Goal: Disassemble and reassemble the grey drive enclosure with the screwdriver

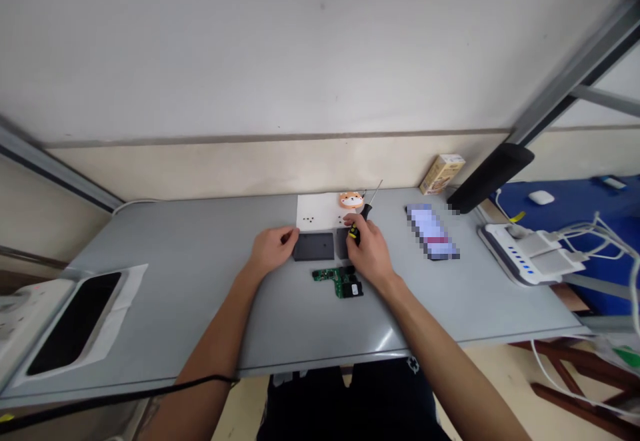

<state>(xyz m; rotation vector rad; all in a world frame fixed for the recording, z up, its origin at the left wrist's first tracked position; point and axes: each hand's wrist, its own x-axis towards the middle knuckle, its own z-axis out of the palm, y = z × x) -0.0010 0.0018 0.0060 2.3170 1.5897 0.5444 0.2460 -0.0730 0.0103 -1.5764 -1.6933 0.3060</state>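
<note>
A: Where do the pieces lie?

B: Mid-worktop (200, 241): a larger dark panel (313, 248), a smaller dark piece (341, 244) just right of it, and a green circuit board (340, 288) on the near side of both.

A: And the grip?

B: The right hand (370, 254) has its fingers curled round the handle of a screwdriver (367, 212), shaft pointing far and right. The left hand (273, 249) is curled in at the larger panel's left edge; whether it pinches it, I can't tell.

A: What could go wrong?

B: Small dark bits (309, 219), probably screws, lie loose on white paper (320, 206) just beyond the panels. A brushing knuckle or a tug on the paper could scatter them and mix the left cluster with the right. The board lies bare between the forearms, so a wrist drawn back might scrape it.

A: Any writing?

B: None I can read. The board's white label (355, 289) is too small, the carton (443, 173) at far right has blurred print, and the phone (433, 233) screen is pixelated.
</note>
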